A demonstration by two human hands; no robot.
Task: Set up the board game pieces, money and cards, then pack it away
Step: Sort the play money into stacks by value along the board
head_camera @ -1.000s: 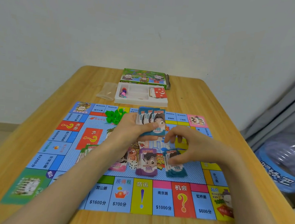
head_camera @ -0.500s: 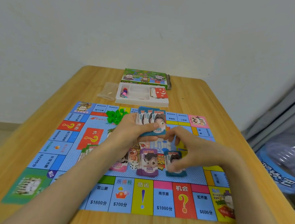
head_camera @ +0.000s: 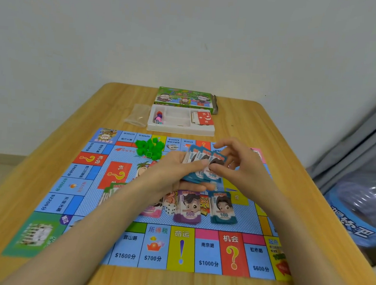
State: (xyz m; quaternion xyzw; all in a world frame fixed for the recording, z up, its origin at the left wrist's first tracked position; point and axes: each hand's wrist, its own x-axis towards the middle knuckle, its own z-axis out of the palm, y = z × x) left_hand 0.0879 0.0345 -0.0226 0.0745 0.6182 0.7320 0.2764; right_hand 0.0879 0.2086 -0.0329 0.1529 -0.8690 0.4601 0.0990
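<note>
Reaching back up from the board, my right hand now has thumb and forefinger pinched on the front note of the fan of teal 100 notes, with its other fingers spread loosely above. A second ago that hand was down at the teal 100 pile, setting a note on it; now it has left the pile and gone back to the fan for another. My left hand has not shifted: it grips the fan from the left, thumb laid across the faces, holding it just above the middle of the board.

I read this as one deal finished and the next begun, so the money is still being sorted and the set-up half of the task is under way.

Below the hands the teal pile lies beside the purple 500 pile, with a die and a pink pile further left, partly hidden by my forearm. The green houses sit heaped near the board's far edge. Beyond it on the surface the white tray holds red cards at its right end, so cards are not yet laid out, and the box lid lies behind it.
</note>
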